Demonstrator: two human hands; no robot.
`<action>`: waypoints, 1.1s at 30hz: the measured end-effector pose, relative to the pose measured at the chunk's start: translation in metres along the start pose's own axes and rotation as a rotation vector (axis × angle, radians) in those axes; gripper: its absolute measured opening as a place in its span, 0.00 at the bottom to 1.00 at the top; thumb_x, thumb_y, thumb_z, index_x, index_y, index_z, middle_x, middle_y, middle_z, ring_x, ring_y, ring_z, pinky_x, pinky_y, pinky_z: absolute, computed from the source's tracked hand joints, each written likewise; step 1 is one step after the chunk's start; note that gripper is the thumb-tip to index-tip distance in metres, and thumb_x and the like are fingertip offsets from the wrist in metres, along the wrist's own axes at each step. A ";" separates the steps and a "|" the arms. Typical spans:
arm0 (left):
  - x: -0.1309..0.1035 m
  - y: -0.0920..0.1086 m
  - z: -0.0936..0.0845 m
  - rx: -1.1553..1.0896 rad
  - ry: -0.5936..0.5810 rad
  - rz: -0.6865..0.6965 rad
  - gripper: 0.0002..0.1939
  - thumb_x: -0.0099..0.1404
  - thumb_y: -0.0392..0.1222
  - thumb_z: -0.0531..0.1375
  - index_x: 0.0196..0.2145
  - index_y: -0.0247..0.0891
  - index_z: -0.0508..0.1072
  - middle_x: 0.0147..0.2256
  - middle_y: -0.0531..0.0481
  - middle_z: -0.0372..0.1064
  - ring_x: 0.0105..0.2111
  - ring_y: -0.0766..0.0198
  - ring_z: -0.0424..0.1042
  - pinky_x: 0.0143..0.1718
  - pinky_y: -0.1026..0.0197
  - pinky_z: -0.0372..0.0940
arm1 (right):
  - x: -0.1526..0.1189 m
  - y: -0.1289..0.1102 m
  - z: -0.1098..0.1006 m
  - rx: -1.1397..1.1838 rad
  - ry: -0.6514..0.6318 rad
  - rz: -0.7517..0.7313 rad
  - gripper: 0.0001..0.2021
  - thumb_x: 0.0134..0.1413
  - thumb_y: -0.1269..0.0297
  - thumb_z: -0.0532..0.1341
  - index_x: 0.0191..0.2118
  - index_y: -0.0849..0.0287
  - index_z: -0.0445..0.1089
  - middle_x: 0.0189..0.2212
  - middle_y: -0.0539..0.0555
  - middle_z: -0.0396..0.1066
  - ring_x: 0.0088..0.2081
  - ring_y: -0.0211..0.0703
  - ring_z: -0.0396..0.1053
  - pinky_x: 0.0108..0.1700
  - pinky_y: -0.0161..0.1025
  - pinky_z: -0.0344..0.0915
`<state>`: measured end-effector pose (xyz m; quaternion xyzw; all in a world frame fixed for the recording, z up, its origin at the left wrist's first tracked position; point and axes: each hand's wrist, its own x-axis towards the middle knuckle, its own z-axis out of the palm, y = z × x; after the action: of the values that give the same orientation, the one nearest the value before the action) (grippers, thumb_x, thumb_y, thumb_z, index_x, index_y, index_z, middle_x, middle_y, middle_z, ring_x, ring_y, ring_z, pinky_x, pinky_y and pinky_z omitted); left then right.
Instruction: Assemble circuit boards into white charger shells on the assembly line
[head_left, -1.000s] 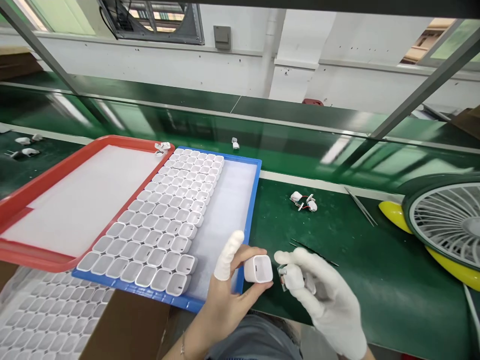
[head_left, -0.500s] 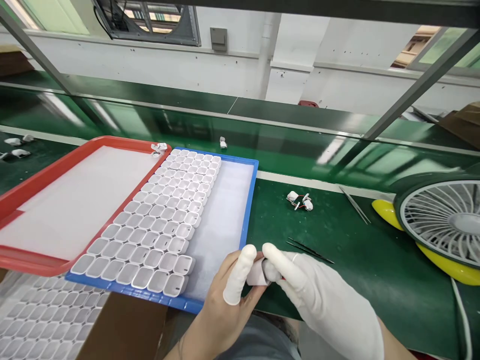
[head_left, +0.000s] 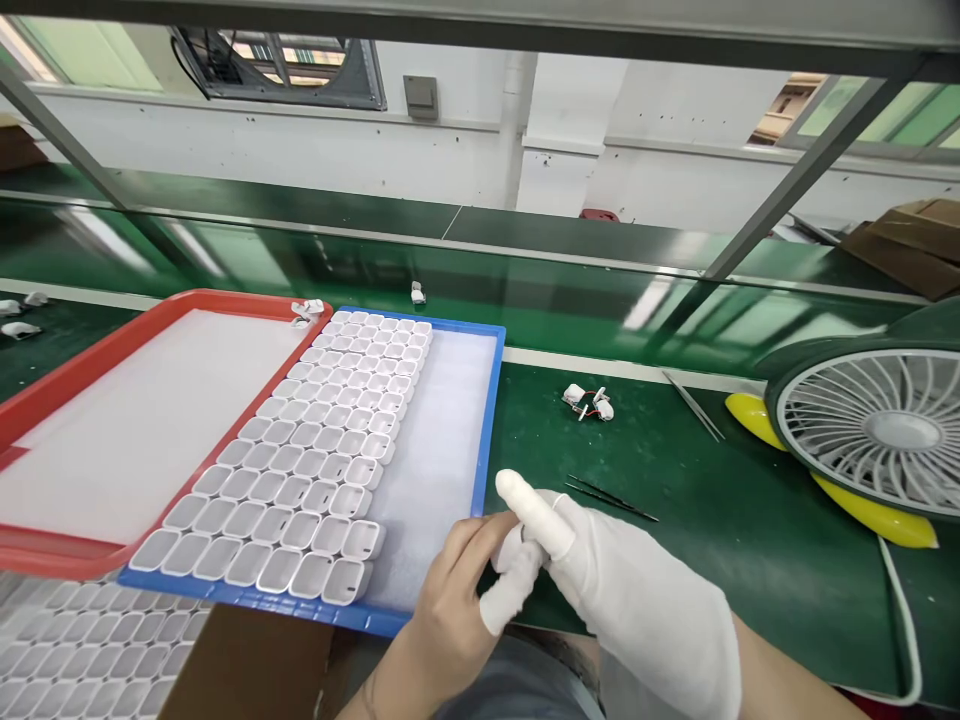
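Observation:
My left hand (head_left: 456, 602), bare except for a white cover on the thumb, is closed around a small white box-like case (head_left: 508, 553). My right hand (head_left: 630, 590), in a white glove, meets it from the right with its fingers bent against the same case. The thumb cover and the glove hide most of the case, so its inside does not show. Just beyond the right hand lie black tweezers (head_left: 611, 497) on the green table (head_left: 720, 560). Small white parts joined by red wires (head_left: 589, 402) lie farther back.
A blue tray (head_left: 491, 420) with rows of open white cases (head_left: 274, 490) stands left of my hands, overlapping a red tray (head_left: 161, 410) lined in white. Silver tweezers (head_left: 694, 405) and a fan (head_left: 896, 430) are at the right. More white cases (head_left: 90, 640) sit at lower left.
My left thumb has come down and right across the case, which is now more covered. The hands stay together, and the whole view has shifted slightly.

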<state>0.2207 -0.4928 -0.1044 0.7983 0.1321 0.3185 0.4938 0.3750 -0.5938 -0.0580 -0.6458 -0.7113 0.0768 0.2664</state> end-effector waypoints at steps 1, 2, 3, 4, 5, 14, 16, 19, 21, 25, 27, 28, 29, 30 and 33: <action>0.000 -0.001 0.000 -0.005 0.018 0.014 0.33 0.62 0.25 0.58 0.60 0.55 0.65 0.50 0.46 0.74 0.45 0.51 0.71 0.46 0.51 0.67 | 0.001 -0.001 -0.002 -0.043 0.004 -0.007 0.43 0.56 0.77 0.48 0.70 0.53 0.20 0.47 0.61 0.73 0.31 0.46 0.75 0.31 0.40 0.74; 0.001 -0.002 0.000 0.000 0.028 0.035 0.34 0.62 0.24 0.59 0.60 0.56 0.65 0.50 0.47 0.74 0.45 0.52 0.71 0.46 0.51 0.67 | 0.002 -0.002 -0.005 -0.104 0.010 -0.017 0.43 0.56 0.78 0.47 0.70 0.54 0.20 0.51 0.65 0.71 0.31 0.46 0.75 0.31 0.41 0.74; 0.001 -0.002 -0.001 0.015 0.035 0.061 0.35 0.62 0.24 0.59 0.60 0.57 0.65 0.50 0.47 0.74 0.46 0.52 0.71 0.47 0.52 0.67 | 0.003 -0.005 -0.009 -0.171 0.016 -0.028 0.42 0.56 0.78 0.47 0.70 0.56 0.20 0.54 0.69 0.68 0.30 0.48 0.76 0.30 0.42 0.74; 0.001 -0.002 -0.001 0.035 0.037 0.080 0.36 0.61 0.23 0.59 0.60 0.57 0.65 0.51 0.48 0.74 0.46 0.52 0.71 0.47 0.52 0.67 | 0.004 -0.007 -0.012 -0.227 0.017 -0.045 0.42 0.56 0.79 0.46 0.70 0.58 0.20 0.56 0.72 0.66 0.30 0.49 0.76 0.29 0.42 0.74; 0.001 -0.002 -0.001 0.055 0.035 0.094 0.36 0.61 0.23 0.59 0.60 0.57 0.65 0.51 0.48 0.74 0.46 0.52 0.71 0.47 0.52 0.67 | 0.005 -0.009 -0.016 -0.262 0.008 -0.061 0.42 0.56 0.79 0.46 0.70 0.60 0.21 0.56 0.74 0.65 0.32 0.51 0.77 0.29 0.43 0.75; 0.004 0.004 -0.001 0.139 0.141 0.211 0.30 0.58 0.27 0.65 0.56 0.45 0.68 0.44 0.44 0.75 0.36 0.59 0.71 0.35 0.58 0.69 | -0.022 0.006 -0.048 0.125 0.294 0.029 0.32 0.60 0.58 0.59 0.67 0.55 0.49 0.64 0.61 0.57 0.63 0.58 0.57 0.61 0.56 0.62; 0.012 0.006 -0.001 0.100 0.187 0.323 0.26 0.58 0.27 0.64 0.52 0.43 0.70 0.45 0.44 0.74 0.35 0.61 0.71 0.33 0.59 0.69 | -0.026 0.012 -0.033 0.155 0.391 0.048 0.28 0.59 0.65 0.60 0.64 0.55 0.55 0.59 0.60 0.64 0.61 0.54 0.61 0.60 0.53 0.63; 0.019 0.007 0.001 -0.032 0.158 0.313 0.22 0.58 0.27 0.64 0.48 0.43 0.70 0.43 0.45 0.74 0.35 0.62 0.71 0.34 0.58 0.68 | -0.019 0.013 -0.001 0.091 0.423 -0.086 0.25 0.59 0.67 0.61 0.61 0.58 0.57 0.55 0.61 0.68 0.59 0.50 0.64 0.58 0.50 0.66; 0.020 0.007 0.005 -0.120 0.117 0.273 0.21 0.58 0.28 0.64 0.47 0.43 0.70 0.43 0.46 0.73 0.35 0.62 0.70 0.35 0.58 0.68 | -0.011 0.010 0.014 0.097 0.457 -0.186 0.22 0.63 0.64 0.58 0.60 0.60 0.57 0.53 0.63 0.69 0.56 0.47 0.67 0.55 0.46 0.70; 0.013 0.005 0.012 -0.247 0.131 0.191 0.17 0.60 0.31 0.64 0.45 0.45 0.70 0.42 0.48 0.72 0.37 0.62 0.70 0.38 0.58 0.68 | -0.005 0.006 0.020 0.119 0.562 -0.221 0.18 0.62 0.68 0.59 0.56 0.60 0.61 0.45 0.59 0.73 0.49 0.43 0.72 0.49 0.41 0.73; 0.008 0.003 0.015 -0.280 0.129 0.114 0.16 0.61 0.31 0.63 0.45 0.45 0.70 0.42 0.49 0.72 0.40 0.62 0.72 0.42 0.59 0.69 | -0.007 0.008 0.017 0.073 0.562 -0.205 0.17 0.61 0.69 0.60 0.55 0.59 0.63 0.43 0.59 0.74 0.49 0.45 0.71 0.48 0.43 0.73; 0.005 0.003 0.016 -0.288 0.134 0.081 0.18 0.61 0.31 0.63 0.47 0.46 0.69 0.43 0.49 0.72 0.40 0.62 0.72 0.43 0.60 0.70 | -0.008 0.009 0.016 0.044 0.551 -0.199 0.16 0.61 0.68 0.59 0.54 0.59 0.64 0.43 0.59 0.74 0.50 0.46 0.71 0.48 0.44 0.73; 0.003 0.002 0.017 -0.290 0.145 0.054 0.22 0.60 0.31 0.64 0.49 0.47 0.68 0.44 0.49 0.73 0.41 0.63 0.73 0.44 0.61 0.70 | -0.009 0.011 0.016 0.024 0.536 -0.196 0.15 0.61 0.67 0.59 0.54 0.59 0.65 0.43 0.59 0.75 0.50 0.47 0.71 0.48 0.45 0.73; 0.001 0.002 0.018 -0.288 0.168 0.031 0.26 0.59 0.30 0.65 0.52 0.48 0.67 0.45 0.50 0.73 0.41 0.63 0.74 0.44 0.63 0.71 | -0.010 0.013 0.016 0.012 0.520 -0.194 0.15 0.62 0.66 0.58 0.54 0.60 0.65 0.43 0.59 0.75 0.50 0.48 0.71 0.48 0.46 0.72; 0.000 0.004 0.022 -0.298 0.241 -0.052 0.33 0.57 0.29 0.66 0.56 0.52 0.65 0.47 0.51 0.74 0.42 0.64 0.76 0.44 0.65 0.72 | -0.010 0.018 0.021 0.006 0.515 -0.172 0.17 0.61 0.66 0.60 0.55 0.60 0.63 0.44 0.58 0.74 0.52 0.48 0.69 0.52 0.49 0.69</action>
<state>0.2343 -0.5101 -0.1077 0.6687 0.1619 0.4150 0.5953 0.3810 -0.5961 -0.0865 -0.5804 -0.6724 -0.1107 0.4459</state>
